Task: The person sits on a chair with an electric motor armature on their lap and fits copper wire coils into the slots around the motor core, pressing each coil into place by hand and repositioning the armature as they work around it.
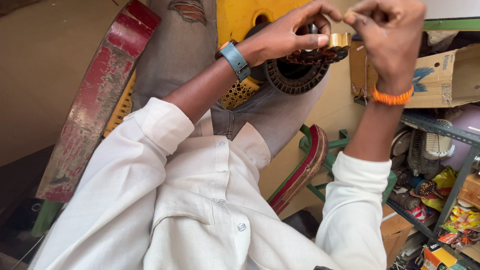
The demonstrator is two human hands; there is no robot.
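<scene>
The left hand (295, 32) has a blue watch on its wrist. Its fingers wrap around a dark round part with copper wire (312, 54), high up in the middle. A small gold metal piece (341, 40) sits at the right edge of that part. The right hand (387, 30), with an orange band, pinches something tiny just beside the gold piece; I cannot tell what. A cardboard box (440, 75) is on the right.

Right hand (387, 35) fingertips cut off at top edge
</scene>
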